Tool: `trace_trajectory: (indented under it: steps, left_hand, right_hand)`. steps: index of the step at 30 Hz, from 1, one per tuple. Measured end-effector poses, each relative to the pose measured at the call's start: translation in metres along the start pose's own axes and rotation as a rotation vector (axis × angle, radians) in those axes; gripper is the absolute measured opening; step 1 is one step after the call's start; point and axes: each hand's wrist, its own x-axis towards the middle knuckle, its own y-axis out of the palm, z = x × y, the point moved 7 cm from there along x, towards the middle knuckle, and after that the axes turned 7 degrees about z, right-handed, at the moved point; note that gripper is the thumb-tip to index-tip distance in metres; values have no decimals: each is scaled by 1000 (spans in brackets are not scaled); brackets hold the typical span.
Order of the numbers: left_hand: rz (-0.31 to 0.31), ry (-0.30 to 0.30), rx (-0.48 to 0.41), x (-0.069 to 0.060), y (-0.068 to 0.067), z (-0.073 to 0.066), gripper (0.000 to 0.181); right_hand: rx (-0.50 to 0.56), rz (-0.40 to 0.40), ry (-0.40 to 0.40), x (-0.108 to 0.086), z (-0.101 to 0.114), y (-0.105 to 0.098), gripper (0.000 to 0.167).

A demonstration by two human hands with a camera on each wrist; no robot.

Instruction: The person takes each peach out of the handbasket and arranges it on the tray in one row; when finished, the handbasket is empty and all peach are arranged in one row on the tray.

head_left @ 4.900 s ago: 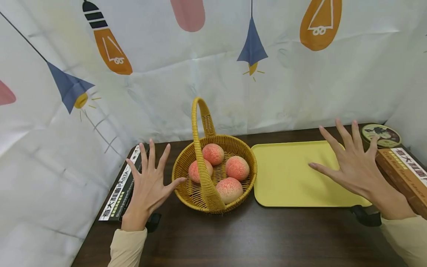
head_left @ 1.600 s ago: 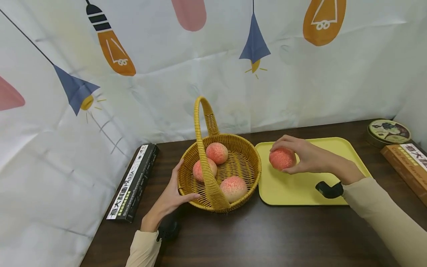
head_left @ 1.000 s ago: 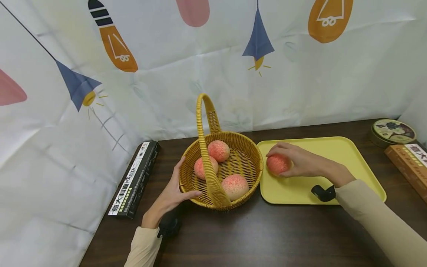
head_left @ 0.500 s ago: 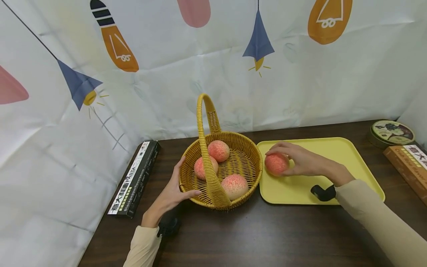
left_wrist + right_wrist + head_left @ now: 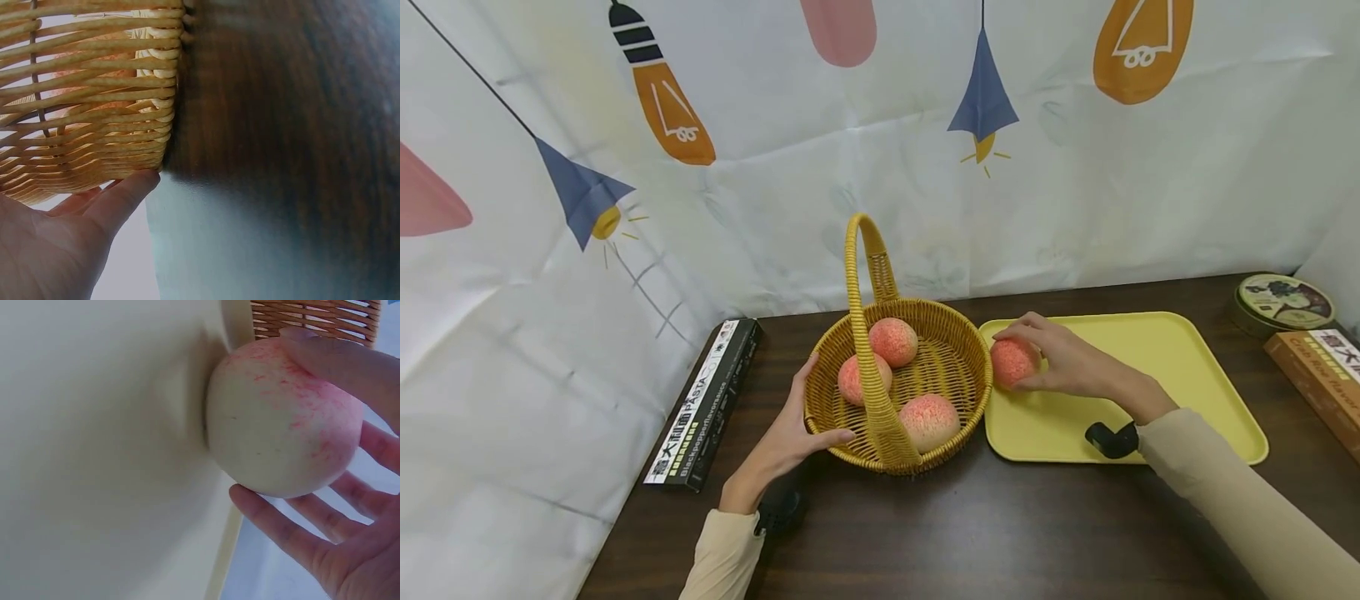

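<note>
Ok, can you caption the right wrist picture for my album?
A right hand holds a blushing peach near a woven basket.

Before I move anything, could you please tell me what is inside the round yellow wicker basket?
The round yellow wicker basket holds three round pink-and-cream peaches. Its upright wicker handle partly covers two of them, and anything directly beneath the peaches is hidden.
</note>
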Motion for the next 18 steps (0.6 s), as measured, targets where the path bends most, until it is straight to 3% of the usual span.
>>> trace_trajectory:
  steps: [5, 11, 18]
  left_hand:
    - [6, 4, -32, 0, 0, 1, 124]
    - [2, 9, -27, 1, -1, 1, 127]
    - [-3, -1, 1, -1, 0, 0, 127]
  right_hand:
    - [10, 11, -4, 0, 10, -15, 62]
    - [-17, 4, -32, 10, 48, -39, 56]
    - [12, 57, -236, 28, 106, -26, 54]
